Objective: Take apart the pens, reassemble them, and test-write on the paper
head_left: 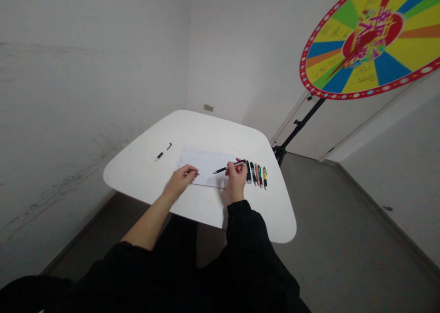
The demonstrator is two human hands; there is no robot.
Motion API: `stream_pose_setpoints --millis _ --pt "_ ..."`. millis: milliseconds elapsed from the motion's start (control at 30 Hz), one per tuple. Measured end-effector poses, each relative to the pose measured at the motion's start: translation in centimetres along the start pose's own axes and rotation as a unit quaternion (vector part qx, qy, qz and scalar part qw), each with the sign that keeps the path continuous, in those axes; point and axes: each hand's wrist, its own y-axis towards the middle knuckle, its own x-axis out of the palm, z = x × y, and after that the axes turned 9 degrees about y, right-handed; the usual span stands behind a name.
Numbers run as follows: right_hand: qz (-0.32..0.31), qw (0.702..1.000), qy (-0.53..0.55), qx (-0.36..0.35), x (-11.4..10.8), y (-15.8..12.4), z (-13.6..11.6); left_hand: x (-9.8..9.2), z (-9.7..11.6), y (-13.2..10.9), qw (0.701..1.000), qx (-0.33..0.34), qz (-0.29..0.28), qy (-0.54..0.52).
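Observation:
My right hand (pixel 236 180) is closed around a black-and-white pen (pixel 220 170), its tip pointing left just over a white sheet of paper (pixel 209 165). Whether the tip touches the sheet cannot be made out. At the lower left edge of the paper rests my left hand (pixel 182 180), its fingers loosely curled together with nothing visible in them. A few faint lines of marks run along the top of the sheet. Right beside my right hand lies a row of several pens (pixel 254 173) with black, green, pink and yellow parts, partly hidden by that hand.
Another black-and-white pen (pixel 163 152) lies on the left of the white table (pixel 192 127). Walls stand close on the left and behind. At the right, a colourful prize wheel (pixel 371 38) leans over a black stand (pixel 302 123) on the grey floor.

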Motion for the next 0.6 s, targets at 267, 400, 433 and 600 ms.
stream_pose_setpoints --millis 267,400,433,600 --pt "0.011 0.992 0.087 0.091 -0.2 1.9 0.4 0.2 -0.3 0.0 0.959 0.187 0.008 0.214" --pt "-0.034 0.983 0.090 0.154 0.6 3.6 -0.7 0.9 -0.5 -0.2 0.930 0.246 -0.017 0.271" --pt "-0.053 0.982 0.078 0.164 0.9 4.1 -0.9 1.1 -0.5 -0.2 0.926 0.249 -0.017 0.283" --pt "-0.138 0.966 -0.020 0.216 1.7 7.2 -0.9 1.8 -1.1 -0.6 0.907 0.245 -0.018 0.342"
